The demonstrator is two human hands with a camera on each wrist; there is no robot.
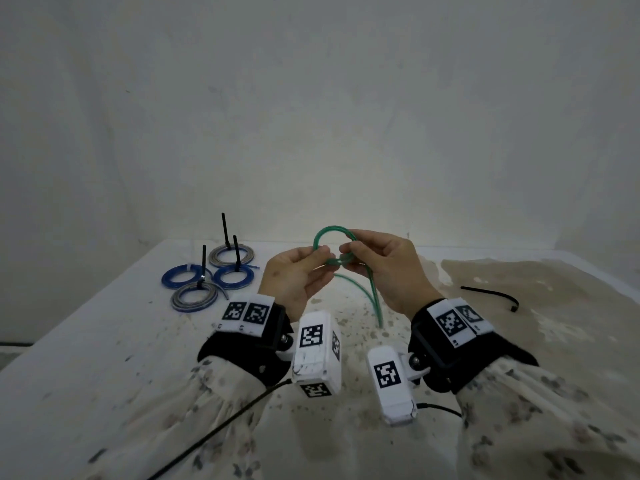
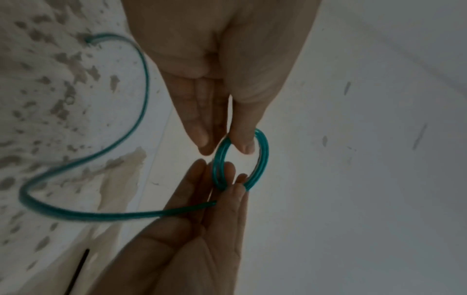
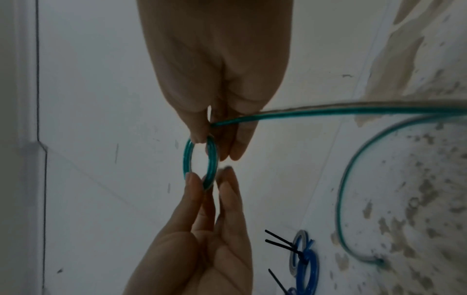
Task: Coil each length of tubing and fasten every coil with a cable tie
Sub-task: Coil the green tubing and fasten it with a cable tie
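We raise both hands above the bench (image 1: 104, 358) centre: left hand (image 1: 294, 277) and right hand (image 1: 384, 268) each pinch the translucent green plastic tubing coil (image 1: 320, 237), fingertips facing.

Green tubing (image 1: 331, 237), partly coiled, upright above table, loose tail trailing down

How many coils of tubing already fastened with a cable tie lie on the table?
4, grouped at the table's left: a grey coil farthest back, a blue coil at the left, a blue coil right of it, and a grey coil nearest.
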